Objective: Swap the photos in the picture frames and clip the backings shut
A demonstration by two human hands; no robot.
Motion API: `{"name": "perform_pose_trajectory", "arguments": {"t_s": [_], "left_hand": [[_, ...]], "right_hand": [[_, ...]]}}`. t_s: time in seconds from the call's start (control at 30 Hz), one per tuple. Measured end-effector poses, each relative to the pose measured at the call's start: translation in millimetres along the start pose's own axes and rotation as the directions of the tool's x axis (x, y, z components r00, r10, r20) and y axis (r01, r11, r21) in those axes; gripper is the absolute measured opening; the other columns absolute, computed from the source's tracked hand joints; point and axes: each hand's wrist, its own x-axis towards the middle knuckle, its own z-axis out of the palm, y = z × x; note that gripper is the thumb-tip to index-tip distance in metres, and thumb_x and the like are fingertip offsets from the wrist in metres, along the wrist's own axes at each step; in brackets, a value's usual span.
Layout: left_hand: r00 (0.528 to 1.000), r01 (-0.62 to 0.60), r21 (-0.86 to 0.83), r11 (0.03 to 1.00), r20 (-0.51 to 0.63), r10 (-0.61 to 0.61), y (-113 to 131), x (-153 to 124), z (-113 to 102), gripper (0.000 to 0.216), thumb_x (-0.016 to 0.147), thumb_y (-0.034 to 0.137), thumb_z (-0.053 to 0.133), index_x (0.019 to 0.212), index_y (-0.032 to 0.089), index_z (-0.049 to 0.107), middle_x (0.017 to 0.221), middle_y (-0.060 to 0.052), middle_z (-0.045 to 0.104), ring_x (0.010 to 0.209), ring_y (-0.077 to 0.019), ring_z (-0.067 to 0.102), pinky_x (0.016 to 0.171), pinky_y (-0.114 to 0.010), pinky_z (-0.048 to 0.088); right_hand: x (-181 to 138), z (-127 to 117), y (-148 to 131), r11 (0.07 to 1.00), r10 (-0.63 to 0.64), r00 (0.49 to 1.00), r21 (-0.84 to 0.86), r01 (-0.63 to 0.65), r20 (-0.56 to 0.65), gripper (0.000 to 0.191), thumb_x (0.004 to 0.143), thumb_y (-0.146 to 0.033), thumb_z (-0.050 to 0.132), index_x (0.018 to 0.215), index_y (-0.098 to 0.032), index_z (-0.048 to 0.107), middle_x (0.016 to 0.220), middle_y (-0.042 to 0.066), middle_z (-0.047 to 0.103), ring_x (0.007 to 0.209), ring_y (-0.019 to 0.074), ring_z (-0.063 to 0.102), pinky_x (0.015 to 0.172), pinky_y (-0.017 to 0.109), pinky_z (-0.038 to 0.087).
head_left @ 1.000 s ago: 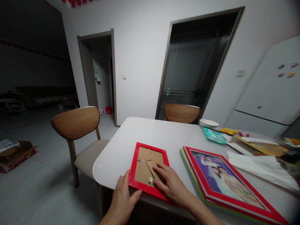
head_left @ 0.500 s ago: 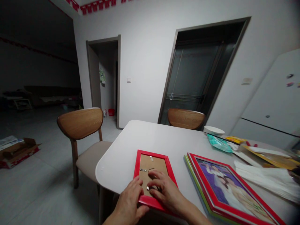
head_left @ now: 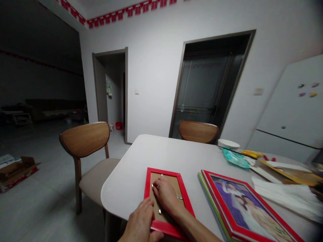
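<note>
One red frame [head_left: 184, 189] lies back-up on the counter [head_left: 126, 191]: left hand [head_left: 141, 216] clasping its near-left corner, right hand [head_left: 165, 195] curled at its left clip [head_left: 152, 185], whether pinching I cannot tell.

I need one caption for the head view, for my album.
Left hand holding a red frame by its edge, right hand at its brown backing.

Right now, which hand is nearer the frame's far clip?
Right hand. It is close to the far clip; the left hand is farther, at the red frame's near left corner.
</note>
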Motion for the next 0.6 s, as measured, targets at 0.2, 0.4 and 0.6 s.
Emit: {"name": "perform_pose_trajectory", "arguments": {"t_s": [0.2,0.4,0.6], "left_hand": [[0.999,-0.012,-0.032,0.999,0.032,0.013,-5,2,1,0.066,0.049,0.017,0.069,0.111,0.008,0.048,0.122,-0.018,0.044,0.115,-0.0284,0.035,0.097,-0.038,0.03],[1.0,-0.007,-0.016,1.0,0.011,0.007,-6,2,0,0.068,0.051,0.016,0.07,0.113,0.007,0.045,0.123,-0.018,0.043,0.116,-0.0272,0.034,0.098,-0.038,0.028],[0.998,0.007,-0.007,1.0,0.064,-0.006,-4,4,-3,0.062,0.051,0.015,0.07,0.108,0.008,0.049,0.123,-0.017,0.043,0.117,-0.0257,0.033,0.098,-0.035,0.028]], "right_hand": [[13,-6,25,0.982,0.144,0.988,-0.113,-0.15,-0.063,0.026,0.077,-0.026,0.038,0.084,-0.015,0.061,0.088,0.01,0.058,0.085,0.0186,0.049,0.073,0.027,0.034],[23,-1,35,0.952,0.251,0.966,-0.165,-0.257,-0.056,0.029,0.076,-0.029,0.037,0.091,-0.021,0.061,0.095,0.01,0.055,0.09,0.0249,0.046,0.07,0.034,0.034],[21,-15,37,0.977,0.169,0.984,-0.144,-0.159,0.058,0.032,0.075,-0.025,0.038,0.1,-0.022,0.058,0.099,0.008,0.056,0.093,0.0204,0.047,0.075,0.03,0.034]]}}
